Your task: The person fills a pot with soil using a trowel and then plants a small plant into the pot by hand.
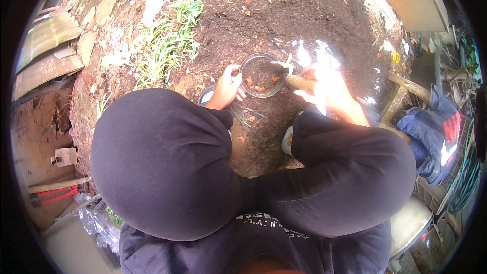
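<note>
A round dark plastic pot (259, 94) stands on the brown soil between my hands, with some soil and several orange-brown pieces inside. On its left rim are the fingers of my left hand (227, 86), gripping it. My right hand (323, 85), partly washed out by sunlight, is closed around a thick wooden handle (300, 83). The handle's tool head (288, 64) is at the pot's right rim; its exact kind cannot be told. Loose dark soil (289, 15) spreads beyond the pot.
Green and white striped leafy plants (167, 45) grow at the left. A wooden frame (395, 102) and a blue cloth (430, 133) lie at the right. Red-handled bolt cutters or a similar tool (57, 195) and clear plastic (97, 224) are at the lower left.
</note>
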`<act>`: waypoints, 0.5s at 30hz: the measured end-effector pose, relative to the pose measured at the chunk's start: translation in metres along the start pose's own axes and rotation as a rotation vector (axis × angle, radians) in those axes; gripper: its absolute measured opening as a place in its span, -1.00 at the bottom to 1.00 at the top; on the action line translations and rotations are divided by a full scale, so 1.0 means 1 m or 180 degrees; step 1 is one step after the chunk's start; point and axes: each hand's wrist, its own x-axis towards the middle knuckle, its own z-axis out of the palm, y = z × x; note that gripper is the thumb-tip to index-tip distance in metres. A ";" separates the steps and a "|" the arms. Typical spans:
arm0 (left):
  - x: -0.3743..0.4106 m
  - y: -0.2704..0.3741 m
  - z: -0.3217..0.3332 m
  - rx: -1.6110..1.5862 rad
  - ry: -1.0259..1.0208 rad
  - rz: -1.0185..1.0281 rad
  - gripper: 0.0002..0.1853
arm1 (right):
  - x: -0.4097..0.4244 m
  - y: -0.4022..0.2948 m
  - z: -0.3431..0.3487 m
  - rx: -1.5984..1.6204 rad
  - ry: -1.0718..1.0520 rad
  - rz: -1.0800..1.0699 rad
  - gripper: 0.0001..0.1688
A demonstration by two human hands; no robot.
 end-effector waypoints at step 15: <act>0.005 0.026 0.003 -0.0039 -0.0520 0.0020 -0.44 | -0.005 0.013 0.034 0.1173 0.0025 0.0902 -0.49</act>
